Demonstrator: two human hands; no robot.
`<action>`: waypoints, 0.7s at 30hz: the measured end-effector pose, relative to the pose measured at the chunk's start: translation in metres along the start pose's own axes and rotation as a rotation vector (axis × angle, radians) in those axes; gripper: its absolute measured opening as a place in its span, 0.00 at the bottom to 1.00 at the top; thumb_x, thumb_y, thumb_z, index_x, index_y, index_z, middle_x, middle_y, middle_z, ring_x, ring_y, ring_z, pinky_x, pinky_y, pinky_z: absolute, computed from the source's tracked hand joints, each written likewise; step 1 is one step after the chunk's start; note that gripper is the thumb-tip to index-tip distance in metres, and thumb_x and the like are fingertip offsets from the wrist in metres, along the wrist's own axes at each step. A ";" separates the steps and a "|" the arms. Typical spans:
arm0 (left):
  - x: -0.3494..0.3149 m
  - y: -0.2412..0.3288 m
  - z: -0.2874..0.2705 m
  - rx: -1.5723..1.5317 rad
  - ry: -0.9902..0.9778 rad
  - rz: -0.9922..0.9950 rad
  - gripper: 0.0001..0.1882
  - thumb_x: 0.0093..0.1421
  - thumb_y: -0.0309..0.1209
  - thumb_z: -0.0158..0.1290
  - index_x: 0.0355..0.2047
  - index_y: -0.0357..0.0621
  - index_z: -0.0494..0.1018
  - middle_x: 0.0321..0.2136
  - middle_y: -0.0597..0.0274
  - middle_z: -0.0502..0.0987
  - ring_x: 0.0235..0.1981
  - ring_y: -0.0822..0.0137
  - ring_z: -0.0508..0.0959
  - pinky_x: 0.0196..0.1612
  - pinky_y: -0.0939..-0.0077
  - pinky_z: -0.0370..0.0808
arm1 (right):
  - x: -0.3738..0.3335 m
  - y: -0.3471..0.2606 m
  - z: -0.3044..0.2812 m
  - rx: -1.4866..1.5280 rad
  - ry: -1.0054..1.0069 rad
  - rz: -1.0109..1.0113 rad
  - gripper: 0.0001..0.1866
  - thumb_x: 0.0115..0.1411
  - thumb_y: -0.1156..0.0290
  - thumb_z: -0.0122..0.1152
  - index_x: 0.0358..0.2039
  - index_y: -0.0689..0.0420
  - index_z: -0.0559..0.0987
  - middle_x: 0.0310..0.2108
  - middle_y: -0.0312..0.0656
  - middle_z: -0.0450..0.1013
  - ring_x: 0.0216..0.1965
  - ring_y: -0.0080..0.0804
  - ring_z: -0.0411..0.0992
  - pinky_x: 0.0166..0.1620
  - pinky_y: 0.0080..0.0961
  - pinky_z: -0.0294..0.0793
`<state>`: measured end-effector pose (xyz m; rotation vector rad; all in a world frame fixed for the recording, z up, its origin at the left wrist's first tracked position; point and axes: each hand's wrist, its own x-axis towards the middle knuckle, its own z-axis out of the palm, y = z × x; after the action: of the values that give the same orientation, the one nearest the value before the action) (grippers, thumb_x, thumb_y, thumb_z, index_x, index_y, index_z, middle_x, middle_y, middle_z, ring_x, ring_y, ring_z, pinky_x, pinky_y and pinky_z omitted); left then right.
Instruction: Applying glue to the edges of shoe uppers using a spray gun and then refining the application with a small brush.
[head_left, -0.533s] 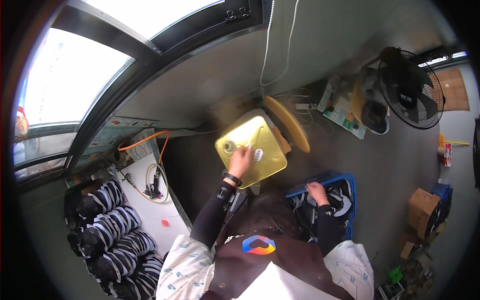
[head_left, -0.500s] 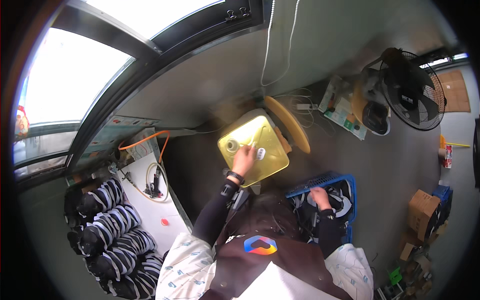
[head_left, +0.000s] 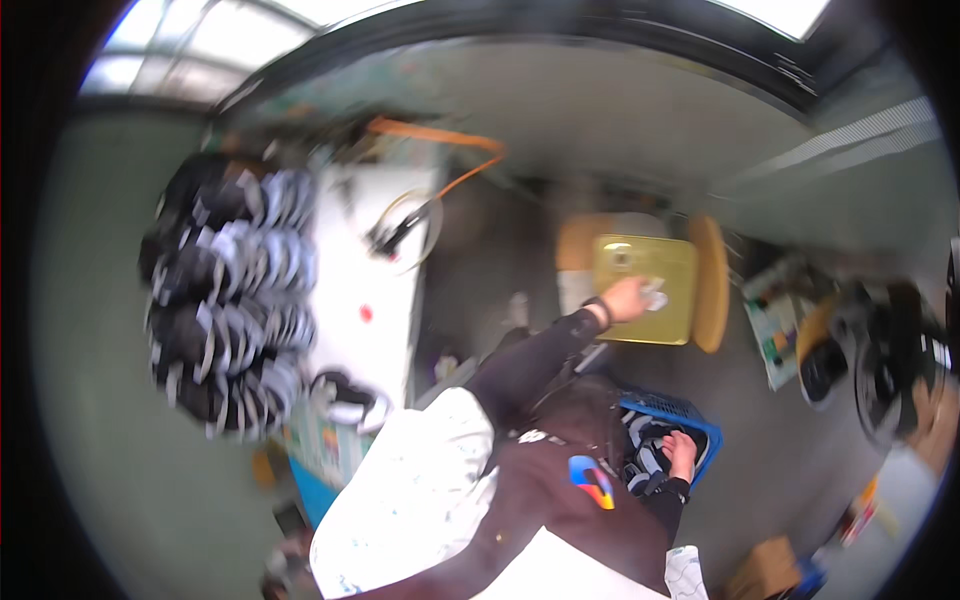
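Note:
My left hand (head_left: 627,299) is over a yellow square tin (head_left: 625,325) with a round cap near its far left corner. Its fingers are closed at a small white patch (head_left: 655,295); blur hides whether this is a held piece or a label on the tin. My right hand (head_left: 680,452) is over a blue plastic basket (head_left: 713,440), fingers loosely curled and a little apart, with nothing visible in them. Black, grey and white shoe pieces (head_left: 645,440) fill the basket below that hand.
A white table (head_left: 365,300) on the left bears rows of black-and-grey shoe pieces (head_left: 230,290), one separate shoe piece (head_left: 345,400), a black tool (head_left: 400,232) with a hose and a red dot. An orange-yellow chair back (head_left: 709,285) stands beside the tin. A fan (head_left: 885,380) is at right.
My view has swung left, shifting the tin and basket rightward in the picture and bringing more of the white table in. My left hand stays at the tin; my right has come off the basket's rim.

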<state>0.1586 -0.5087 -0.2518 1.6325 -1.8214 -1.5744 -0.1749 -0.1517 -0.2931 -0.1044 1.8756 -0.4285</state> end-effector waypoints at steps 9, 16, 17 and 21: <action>-0.262 -0.224 -0.317 0.104 0.763 -0.438 0.25 0.66 0.50 0.58 0.39 0.35 0.77 0.31 0.45 0.82 0.33 0.50 0.83 0.40 0.58 0.79 | -0.035 -0.071 0.059 -0.168 -0.031 -0.055 0.12 0.70 0.61 0.59 0.44 0.55 0.80 0.34 0.38 0.82 0.31 0.25 0.79 0.32 0.21 0.77; -0.417 -0.388 -0.345 0.317 0.531 -1.121 0.42 0.60 0.59 0.59 0.55 0.29 0.70 0.57 0.35 0.74 0.55 0.41 0.78 0.59 0.52 0.75 | -0.050 -0.093 0.119 -0.392 -0.076 -0.057 0.11 0.70 0.60 0.60 0.43 0.55 0.80 0.34 0.39 0.82 0.31 0.25 0.80 0.32 0.21 0.77; -0.411 -0.395 -0.344 0.311 0.517 -1.113 0.42 0.60 0.59 0.59 0.55 0.29 0.70 0.57 0.35 0.74 0.55 0.41 0.78 0.59 0.52 0.75 | -0.054 -0.096 0.124 -0.428 -0.085 -0.085 0.12 0.70 0.61 0.59 0.44 0.55 0.80 0.34 0.40 0.82 0.31 0.27 0.80 0.32 0.22 0.77; -0.406 -0.401 -0.342 0.378 0.417 -1.009 0.30 0.65 0.55 0.54 0.49 0.38 0.76 0.48 0.42 0.81 0.51 0.43 0.80 0.54 0.50 0.77 | -0.062 -0.120 0.144 -0.472 -0.118 -0.193 0.12 0.71 0.61 0.59 0.45 0.56 0.80 0.34 0.40 0.82 0.32 0.28 0.80 0.33 0.22 0.77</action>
<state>0.7841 -0.2810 -0.2522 3.0684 -1.1310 -0.9814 -0.0365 -0.2807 -0.2366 -0.6175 1.8242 -0.0987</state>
